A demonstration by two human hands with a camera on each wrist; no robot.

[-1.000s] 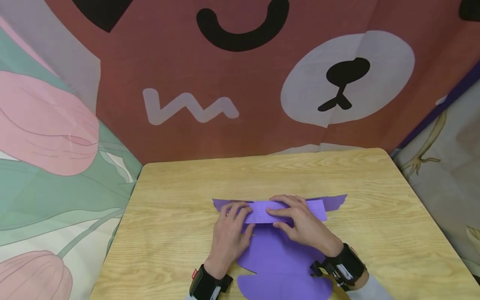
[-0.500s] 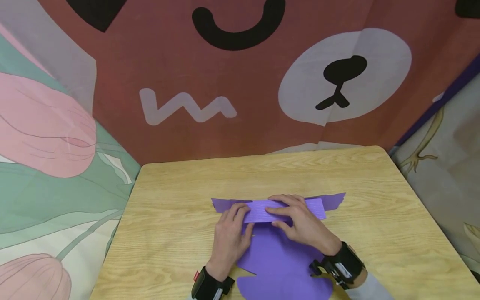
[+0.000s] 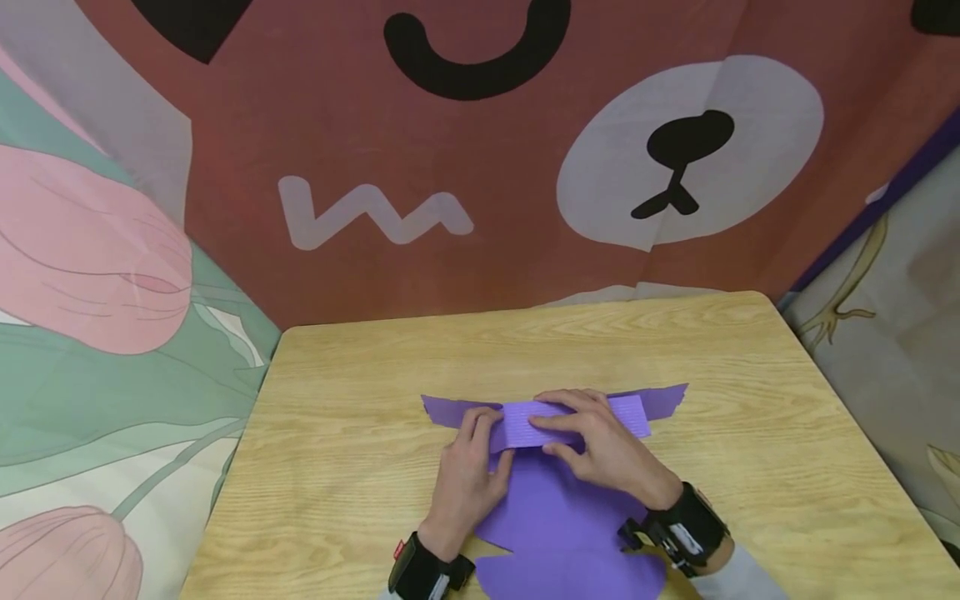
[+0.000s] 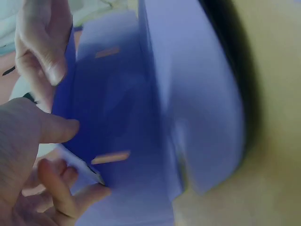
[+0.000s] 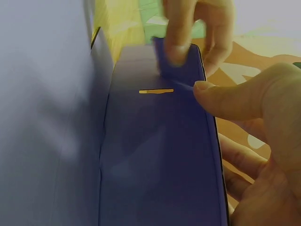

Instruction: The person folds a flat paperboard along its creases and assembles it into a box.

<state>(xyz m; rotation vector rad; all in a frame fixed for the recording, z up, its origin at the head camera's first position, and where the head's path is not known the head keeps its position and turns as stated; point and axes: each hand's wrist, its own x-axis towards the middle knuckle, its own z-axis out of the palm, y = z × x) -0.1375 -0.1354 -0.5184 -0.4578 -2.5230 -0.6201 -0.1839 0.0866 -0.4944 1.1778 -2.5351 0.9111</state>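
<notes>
A purple die-cut cardboard sheet [image 3: 555, 500] lies on the table with its far panel folded up into a ribbed, upright flap [image 3: 517, 425]. My left hand [image 3: 468, 479] pinches the flap's left end between thumb and fingers, where a small end tab [image 5: 181, 63] bends inward in the right wrist view. Along the flap's middle and right part, my right hand [image 3: 611, 446] grips it, thumb on the near side and fingers over the top. Two narrow slots show in the panel, one of them the near slot [image 4: 110, 157] in the left wrist view.
Purple side wings, such as the right wing [image 3: 663, 402], stick out beyond the flap. A rounded purple panel [image 3: 570, 575] reaches the near side of the wooden table [image 3: 337, 417]. Printed cloth [image 3: 360, 283] hangs behind the table.
My left hand has shifted slightly to the right, and the flap's left end has bent inward with it. The right hand stays in nearly the same place.
</notes>
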